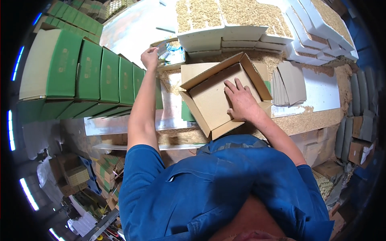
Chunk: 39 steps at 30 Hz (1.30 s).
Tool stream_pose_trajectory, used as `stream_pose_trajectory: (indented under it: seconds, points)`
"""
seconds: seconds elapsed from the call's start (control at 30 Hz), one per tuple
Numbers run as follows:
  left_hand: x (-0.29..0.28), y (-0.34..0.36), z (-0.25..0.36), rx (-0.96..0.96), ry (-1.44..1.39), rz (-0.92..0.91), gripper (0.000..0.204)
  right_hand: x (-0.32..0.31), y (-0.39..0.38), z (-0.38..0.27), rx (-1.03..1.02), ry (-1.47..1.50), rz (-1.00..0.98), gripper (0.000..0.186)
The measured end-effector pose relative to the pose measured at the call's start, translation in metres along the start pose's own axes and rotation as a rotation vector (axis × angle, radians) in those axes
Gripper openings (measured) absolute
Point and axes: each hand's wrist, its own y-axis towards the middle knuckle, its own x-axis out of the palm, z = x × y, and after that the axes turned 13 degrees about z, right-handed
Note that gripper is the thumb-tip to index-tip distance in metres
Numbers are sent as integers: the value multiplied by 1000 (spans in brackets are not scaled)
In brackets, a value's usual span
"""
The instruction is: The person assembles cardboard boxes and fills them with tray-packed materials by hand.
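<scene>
An open cardboard box (209, 90) with its flaps raised sits tilted on the table in front of me. My right hand (243, 100) lies inside it, fingers spread and palm down on the box's bottom. Farther off to the left, my left hand (150, 57) is at the edge of a small carton of blue and white packets (173, 55). Its fingers are pinched together, and whatever may be between them is too small to tell. Beneath the open box, flat cardboard (192, 71) and a bit of green show.
Tall green and white boxes (89, 74) stand in a row at the left. White blocks topped with straw-like shavings (245, 34) are stacked along the back. A pile of grey-brown cardboard sheets (290, 83) lies at the right, and shavings (313, 121) cover the table's front edge.
</scene>
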Motion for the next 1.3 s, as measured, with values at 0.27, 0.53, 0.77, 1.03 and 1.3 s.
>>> stream_pose_trajectory:
  seconds: [0.27,0.53,0.77,1.03,1.3]
  points:
    - [-67,-39,75,-424,-613,-162,22,-20,-11,13,47,269,23,50]
    - [-139,-202,199,-29,-179,-757,18,-73,-41,59,213,562,662,29]
    - [-152,-260,180,628,-122,-168,53,-45,-57,100,361,826,681,28]
    - [-159,-335,113,-717,-538,-514,69,62,-39,144,570,1525,199,64]
    - [-125,-324,83,-184,-377,-531,93,69,35,141,244,882,-9,77]
